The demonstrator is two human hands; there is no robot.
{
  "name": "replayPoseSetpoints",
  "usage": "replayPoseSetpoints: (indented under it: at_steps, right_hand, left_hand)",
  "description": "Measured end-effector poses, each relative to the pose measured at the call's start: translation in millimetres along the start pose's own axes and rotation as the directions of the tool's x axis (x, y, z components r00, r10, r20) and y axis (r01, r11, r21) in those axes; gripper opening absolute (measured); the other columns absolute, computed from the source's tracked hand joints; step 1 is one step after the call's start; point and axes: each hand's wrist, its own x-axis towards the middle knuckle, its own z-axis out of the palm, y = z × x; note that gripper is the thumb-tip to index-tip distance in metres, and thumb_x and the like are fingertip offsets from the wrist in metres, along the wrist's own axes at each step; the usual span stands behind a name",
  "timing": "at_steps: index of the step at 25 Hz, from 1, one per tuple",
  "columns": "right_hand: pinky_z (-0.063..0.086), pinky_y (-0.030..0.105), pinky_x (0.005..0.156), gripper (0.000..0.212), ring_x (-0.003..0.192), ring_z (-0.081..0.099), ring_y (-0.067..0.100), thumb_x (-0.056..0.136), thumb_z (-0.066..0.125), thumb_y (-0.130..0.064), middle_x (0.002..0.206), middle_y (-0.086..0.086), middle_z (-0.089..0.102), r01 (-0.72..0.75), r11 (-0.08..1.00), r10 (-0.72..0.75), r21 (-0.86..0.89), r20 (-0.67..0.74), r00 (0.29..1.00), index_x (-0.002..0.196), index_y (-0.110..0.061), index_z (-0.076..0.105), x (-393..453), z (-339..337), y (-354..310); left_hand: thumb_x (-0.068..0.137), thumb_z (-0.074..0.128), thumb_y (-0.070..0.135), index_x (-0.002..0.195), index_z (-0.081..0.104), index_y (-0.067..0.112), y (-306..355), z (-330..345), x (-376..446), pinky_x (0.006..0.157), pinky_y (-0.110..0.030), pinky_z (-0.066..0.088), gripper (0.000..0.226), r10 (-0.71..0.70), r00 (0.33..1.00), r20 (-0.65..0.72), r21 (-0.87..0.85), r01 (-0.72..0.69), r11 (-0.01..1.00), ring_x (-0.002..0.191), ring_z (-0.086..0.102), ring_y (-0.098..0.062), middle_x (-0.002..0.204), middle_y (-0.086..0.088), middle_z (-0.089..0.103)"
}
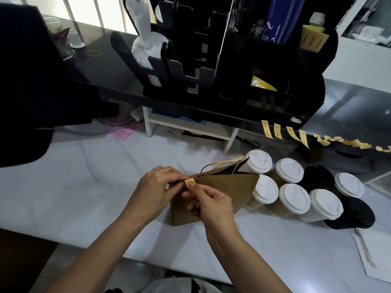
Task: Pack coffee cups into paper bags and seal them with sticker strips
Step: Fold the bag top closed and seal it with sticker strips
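Note:
A brown paper bag (228, 187) with twine handles stands on the white marble counter (84, 187), its top edges pressed together. A yellow sticker strip (189, 183) lies over the bag's left top corner. My left hand (156, 187) pinches the bag's top edge at that corner. My right hand (209, 201) pinches the sticker strip with thumb and forefinger. Right of the bag stand several coffee cups with white lids (294, 197) and two with black lids (351, 212). More sticker strips (277, 132) hang from the black shelf edge.
A black organiser rack (190, 66) with cup sleeves and bags sits on the raised shelf behind. A white shelf unit (190, 127) stands below it. White papers (374, 254) lie at the counter's right front. A dark monitor back (27, 81) fills the left.

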Motion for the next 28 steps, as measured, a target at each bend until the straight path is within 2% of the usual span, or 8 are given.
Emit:
replayPoseSetpoints:
  at_steps: [6, 13, 17, 23, 28]
  right_hand:
    - [0.042, 0.019, 0.043, 0.025, 0.04, 0.051, 0.012, 0.088, 0.078, -0.034, 0.064, 0.008, 0.073, 0.088, 0.985, -0.092, -0.147, -0.021, 0.996, 0.069, -0.018, 0.08, 7.5, -0.8, 0.4]
    - [0.043, 0.019, 0.045, 0.029, 0.049, 0.06, 0.008, 0.086, 0.079, -0.042, 0.057, 0.005, 0.07, 0.12, 0.949, -0.14, -0.291, -0.047, 0.989, 0.066, -0.021, 0.079, 13.8, -7.0, 15.4]
    - [0.045, 0.021, 0.046, 0.031, 0.047, 0.059, 0.01, 0.085, 0.079, -0.044, 0.057, 0.005, 0.069, 0.128, 0.94, -0.151, -0.318, -0.048, 0.987, 0.061, -0.023, 0.076, 16.4, -9.5, 16.4]
    - [0.054, 0.035, 0.054, 0.036, 0.05, 0.062, 0.016, 0.083, 0.081, -0.045, 0.057, 0.004, 0.07, 0.153, 0.902, -0.187, -0.404, -0.046, 0.981, 0.063, -0.015, 0.075, 16.2, -15.7, 19.0]
    - [0.05, 0.031, 0.053, 0.033, 0.048, 0.058, 0.012, 0.082, 0.082, -0.043, 0.054, 0.004, 0.067, 0.168, 0.909, -0.201, -0.381, -0.049, 0.978, 0.062, -0.018, 0.074, 16.4, -24.1, 16.4]
  left_hand:
    - [0.09, 0.073, 0.017, 0.11, 0.077, 0.03, 0.1, -3.0, 1.5, 0.076, -0.031, 0.054, 0.024, 0.009, 0.999, 0.034, 0.059, -0.011, 0.998, 0.089, 0.06, -0.006, 0.098, 0.016, 0.072]
    - [0.092, 0.069, 0.024, 0.111, 0.076, 0.032, 1.2, -7.3, 2.6, 0.08, -0.028, 0.051, 0.022, -0.015, 0.995, 0.096, 0.076, 0.007, 0.997, 0.092, 0.057, -0.005, 0.098, 0.022, 0.068]
    - [0.091, 0.066, 0.039, 0.105, 0.076, 0.032, 3.8, -4.4, 2.5, 0.08, -0.026, 0.05, 0.019, -0.034, 0.997, 0.065, 0.073, 0.029, 0.997, 0.093, 0.057, -0.003, 0.097, 0.02, 0.067]
    - [0.096, 0.065, 0.03, 0.096, 0.072, 0.025, 5.4, 1.1, 4.5, 0.07, -0.034, 0.052, 0.009, 0.04, 0.999, 0.024, 0.179, -0.044, 0.983, 0.083, 0.058, -0.011, 0.089, 0.013, 0.069]
    - [0.095, 0.065, 0.027, 0.093, 0.07, 0.022, 9.0, 0.9, 5.3, 0.065, -0.03, 0.049, 0.007, 0.084, 0.996, 0.005, 0.254, -0.082, 0.964, 0.078, 0.058, -0.014, 0.086, 0.01, 0.068]
